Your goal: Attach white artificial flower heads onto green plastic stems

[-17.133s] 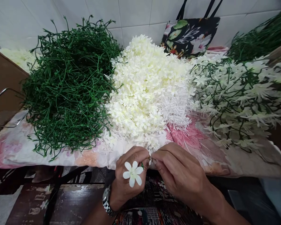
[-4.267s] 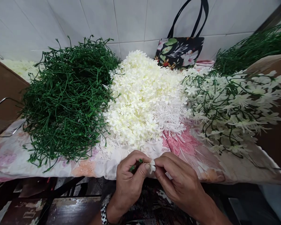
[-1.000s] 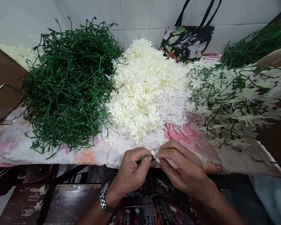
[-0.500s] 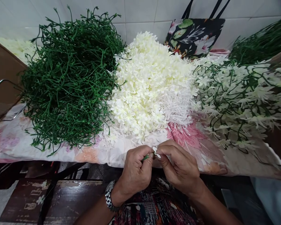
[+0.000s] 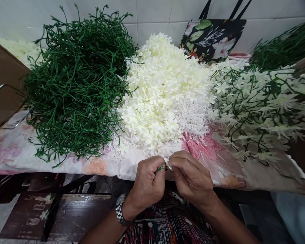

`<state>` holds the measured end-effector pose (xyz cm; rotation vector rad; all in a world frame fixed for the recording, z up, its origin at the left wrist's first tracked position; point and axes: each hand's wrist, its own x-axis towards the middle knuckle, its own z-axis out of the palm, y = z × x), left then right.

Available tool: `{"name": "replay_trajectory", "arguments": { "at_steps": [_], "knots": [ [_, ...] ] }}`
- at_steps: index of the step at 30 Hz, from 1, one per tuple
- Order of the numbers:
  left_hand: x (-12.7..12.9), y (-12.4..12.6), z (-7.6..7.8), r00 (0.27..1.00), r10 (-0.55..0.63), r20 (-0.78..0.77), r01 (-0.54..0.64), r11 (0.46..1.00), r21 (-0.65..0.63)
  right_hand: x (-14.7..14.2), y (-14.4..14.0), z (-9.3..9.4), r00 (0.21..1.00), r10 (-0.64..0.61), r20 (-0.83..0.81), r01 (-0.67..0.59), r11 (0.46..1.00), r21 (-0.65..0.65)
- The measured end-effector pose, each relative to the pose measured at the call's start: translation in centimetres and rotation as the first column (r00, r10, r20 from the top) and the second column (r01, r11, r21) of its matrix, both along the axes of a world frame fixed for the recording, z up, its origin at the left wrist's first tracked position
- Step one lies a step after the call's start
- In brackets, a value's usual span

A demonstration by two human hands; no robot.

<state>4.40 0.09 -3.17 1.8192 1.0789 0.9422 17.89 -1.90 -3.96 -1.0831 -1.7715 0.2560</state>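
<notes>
My left hand (image 5: pixel 150 178) pinches a green plastic stem (image 5: pixel 159 168) between thumb and forefinger, just over the cloth's front edge. Against its tip, my right hand (image 5: pixel 191 176) grips a small white artificial flower (image 5: pixel 167 162) by the petals. The fingertips of both hands almost meet, so the joint between stem and flower is mostly hidden. Beyond the hands rises a heap of cream-white flower heads (image 5: pixel 152 115). To its left lies a tangled pile of green stems (image 5: pixel 78 88).
Finished-looking white flowers on green stems (image 5: pixel 264 112) spread over the right side. Thin white strands (image 5: pixel 193 115) lie by the heap. A black floral bag (image 5: pixel 213 39) leans on the tiled wall. The flowered cloth (image 5: pixel 132 169) covers the work surface; a brown box (image 5: pixel 5 78) stands left.
Both hands stay close together at nearly the same place. My right hand has shifted slightly left, and the flower sits a little closer to my left fingertips.
</notes>
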Motion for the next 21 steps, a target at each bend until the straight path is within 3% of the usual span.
{"name": "replay_trajectory", "arguments": {
  "at_steps": [5, 9, 12, 17, 21],
  "knots": [
    [-0.5, 0.0, 0.1, 0.996, -0.038, 0.079, 0.051, 0.984, -0.17, 0.6, -0.1, 0.8, 0.998, 0.059, -0.009, -0.059, 0.997, -0.052],
    [-0.9, -0.2, 0.1, 0.972, 0.03, 0.233, 0.081, 0.888, -0.452, 1.8, -0.3, 1.5, 0.998, 0.033, -0.063, -0.04, 0.992, -0.118],
    [-0.8, -0.3, 0.3, 0.928, 0.145, 0.344, 0.083, 0.818, -0.569, 2.6, -0.3, 1.4, 0.998, -0.031, -0.06, 0.023, 0.992, -0.121],
    [-0.3, 0.0, 1.3, 0.855, 0.298, 0.424, 0.09, 0.72, -0.688, 2.8, -0.3, 1.0, 0.998, -0.012, -0.054, 0.006, 0.992, -0.127],
    [-0.2, 0.2, 2.0, 0.889, 0.267, 0.372, 0.087, 0.7, -0.709, 2.7, -0.1, 1.3, 0.997, -0.027, -0.065, 0.018, 0.989, -0.147]
  ]
}}
